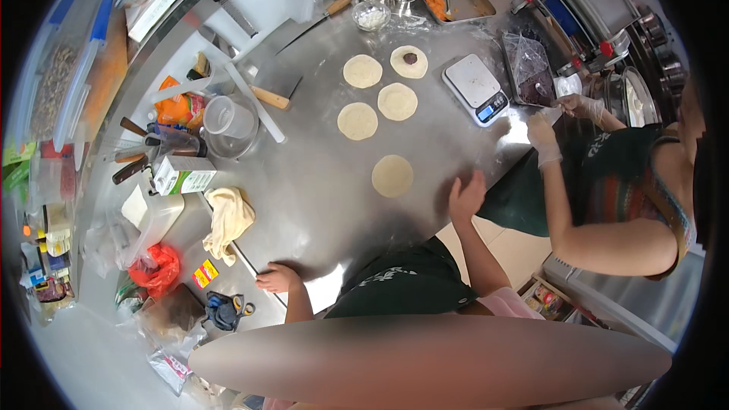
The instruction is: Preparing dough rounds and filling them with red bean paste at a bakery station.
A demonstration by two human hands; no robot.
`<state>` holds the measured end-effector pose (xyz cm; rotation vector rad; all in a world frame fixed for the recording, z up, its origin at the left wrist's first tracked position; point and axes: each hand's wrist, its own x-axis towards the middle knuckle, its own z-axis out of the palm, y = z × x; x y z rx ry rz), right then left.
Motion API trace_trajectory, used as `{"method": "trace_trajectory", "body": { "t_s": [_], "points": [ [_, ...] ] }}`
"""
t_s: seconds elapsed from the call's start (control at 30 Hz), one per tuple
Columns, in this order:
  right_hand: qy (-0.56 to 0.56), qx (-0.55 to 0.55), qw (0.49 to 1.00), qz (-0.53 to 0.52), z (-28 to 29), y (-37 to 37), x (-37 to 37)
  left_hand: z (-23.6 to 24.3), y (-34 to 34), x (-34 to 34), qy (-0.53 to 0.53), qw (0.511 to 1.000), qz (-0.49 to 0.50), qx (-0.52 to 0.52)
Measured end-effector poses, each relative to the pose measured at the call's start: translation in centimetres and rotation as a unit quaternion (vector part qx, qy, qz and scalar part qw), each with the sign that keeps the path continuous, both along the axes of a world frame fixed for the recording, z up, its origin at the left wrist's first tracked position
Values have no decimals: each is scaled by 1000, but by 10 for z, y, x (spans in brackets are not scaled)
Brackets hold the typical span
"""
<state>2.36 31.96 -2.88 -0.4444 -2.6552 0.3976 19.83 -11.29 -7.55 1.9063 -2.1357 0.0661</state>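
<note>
My left hand (279,278) rests at the table's front-left edge with its fingers stretched out, holding nothing. At the front right, my right hand (467,197) is open, fingers up and apart, with nothing in it. Between the hands and a little farther off lies a flat round dough wrapper (392,176), touched by neither. Beyond it are several more pale dough wrappers (357,121) on the steel table (304,182). The far right one (409,62) bears a small dark ball of filling (410,58).
At the right a co-worker's gloved hands (543,137) work beside a tray of dark filling (528,68). A digital scale (472,80) stands between. Bowls (371,17) and a knife (338,5) lie at the back; a scraper (270,98), jug (230,118) and cloth (228,220) at left.
</note>
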Motion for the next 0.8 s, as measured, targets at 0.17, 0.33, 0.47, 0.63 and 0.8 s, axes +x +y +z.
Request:
{"method": "trace_trajectory", "body": {
  "t_s": [0.17, 0.33, 0.47, 0.63, 0.8],
  "points": [
    [-64, -350, 932, 72, 1, -35, -121, 18, 30, -21, 131, 979, -148, -51],
    [12, -541, 839, -50, -24, -35, -251, 90, 133, -145, 322, 839, -405, 168],
    [0, -607, 783, -133, -17, -57, -281, 110, 165, -249, 365, 737, -504, 264],
    [39, -675, 709, -201, -18, -52, -277, 98, 214, -388, 344, 624, -589, 381],
    [9, -723, 663, -194, -9, -48, -273, 61, 239, -497, 209, 632, -607, 435]
  ]
}}
